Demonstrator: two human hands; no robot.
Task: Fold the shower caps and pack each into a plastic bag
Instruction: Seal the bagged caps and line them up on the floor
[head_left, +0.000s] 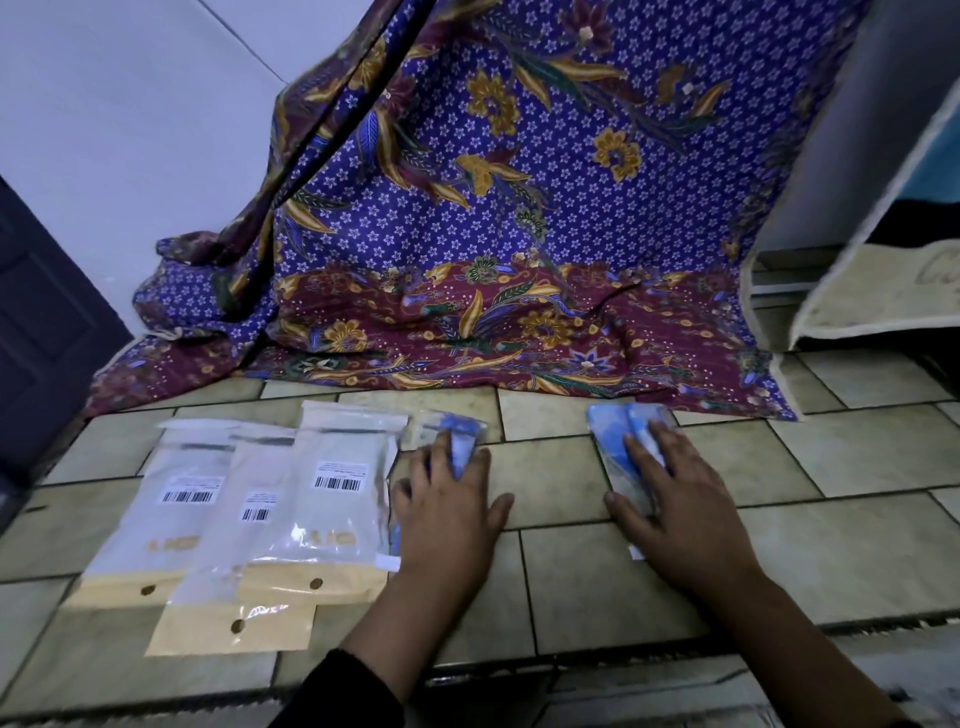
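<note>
Dark sleeve (343, 691) at bottom centre, on the left forearm; the right forearm is bare and enters from lower right. Left hand (447, 519) lies palm down just left of centre, fingers straight and slightly apart, pressing flat on the left cap packet (462, 439), a clear plastic bag with a folded blue shower cap inside. The bag's far end pokes out past the fingertips. Right hand (685, 514) is right of centre, also palm down with fingers straight and a little spread, resting on the right cap packet (615, 441), a folded blue cap that looks bagged too. The two packets are well apart, both on the tiled floor (571, 571). Left of the left hand, three empty bags (337, 488) with barcode labels and tan card ends lie overlapping in a row, the nearest one just beside the left packet. Behind, a purple floral batik cloth (519, 208) hangs down onto the tiles. Dark door (41, 312) at the left edge, pale mat (883, 291) at the right edge.
</note>
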